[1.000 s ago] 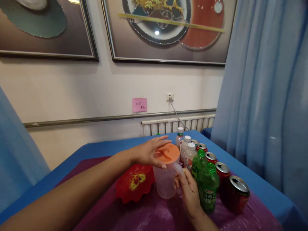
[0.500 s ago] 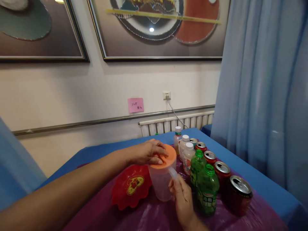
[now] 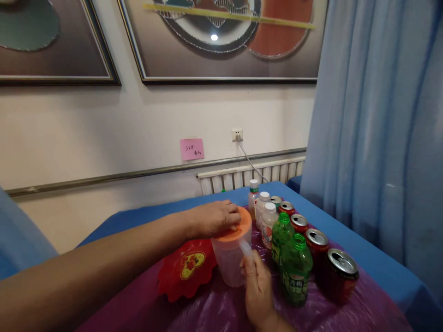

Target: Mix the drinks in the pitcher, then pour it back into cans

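Observation:
A clear plastic pitcher [image 3: 229,265] with an orange lid [image 3: 245,227] stands in the middle of the table. My right hand [image 3: 259,288] is wrapped round its handle. On top of the lid lies my left hand [image 3: 218,218], its fingers bent and closed together at the lid's surface; the fingertips are partly hidden. The lid sits on the pitcher's rim. Just left of the pitcher, under my left forearm, is a red scalloped dish [image 3: 173,279] with a yellow heart-shaped print.
Right of the pitcher stand two green bottles [image 3: 296,272], several white-capped bottles [image 3: 269,223] and a row of opened cans [image 3: 338,279]. Purple plastic sheeting [image 3: 221,313] covers part of the blue tablecloth [image 3: 377,258]. A blue curtain [image 3: 360,115] hangs at the right.
My left hand's fingers, more spread over the lid before, have drawn in and bent. My right hand stays on the handle. The whole view has shifted slightly.

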`<state>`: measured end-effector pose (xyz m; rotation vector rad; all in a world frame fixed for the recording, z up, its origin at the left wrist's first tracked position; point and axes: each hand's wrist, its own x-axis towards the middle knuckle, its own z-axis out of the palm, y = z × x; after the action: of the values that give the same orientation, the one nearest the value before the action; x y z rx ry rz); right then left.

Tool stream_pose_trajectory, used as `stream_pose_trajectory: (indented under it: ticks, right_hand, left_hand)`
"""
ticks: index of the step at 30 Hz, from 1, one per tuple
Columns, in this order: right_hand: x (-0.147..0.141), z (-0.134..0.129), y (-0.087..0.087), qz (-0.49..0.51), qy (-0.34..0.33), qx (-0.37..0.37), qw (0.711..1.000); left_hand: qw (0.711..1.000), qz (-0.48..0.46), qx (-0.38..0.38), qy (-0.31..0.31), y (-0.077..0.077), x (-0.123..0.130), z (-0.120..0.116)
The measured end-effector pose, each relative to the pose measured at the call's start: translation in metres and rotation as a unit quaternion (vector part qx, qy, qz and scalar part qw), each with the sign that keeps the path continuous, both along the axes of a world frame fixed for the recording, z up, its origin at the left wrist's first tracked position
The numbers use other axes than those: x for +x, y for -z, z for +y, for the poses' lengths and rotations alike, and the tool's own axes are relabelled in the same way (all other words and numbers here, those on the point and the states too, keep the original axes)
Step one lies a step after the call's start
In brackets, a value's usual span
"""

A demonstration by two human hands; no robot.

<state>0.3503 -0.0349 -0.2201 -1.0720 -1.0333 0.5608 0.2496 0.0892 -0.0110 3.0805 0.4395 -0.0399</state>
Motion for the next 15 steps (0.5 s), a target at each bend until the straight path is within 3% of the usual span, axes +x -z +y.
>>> stream_pose_trajectory:
  ticks: [4,9,13,15]
  right_hand:
    - [-0.002,-0.002,-0.003,-0.004,0.011,-0.007,1.0]
    - [-0.009,-0.002,-0.007,-0.009,0.019,-0.013,1.0]
    - [-0.01,-0.001,-0.003,-0.012,0.013,-0.015,1.0]
    - [-0.009,0.0,0.001,-0.013,0.006,-0.016,1.0]
  left_hand:
    - [1.0,-0.003,-0.022,-0.013,-0.003,0.003,-0.002]
    - [0.99,-0.078,-0.058,-0.105,-0.015,0.006,0.002]
    - [0.958,-0.197,-0.116,-0.173,-0.029,-0.008,0.01]
    - [0.926,-0.282,-0.143,-0.205,-0.027,-0.029,0.009]
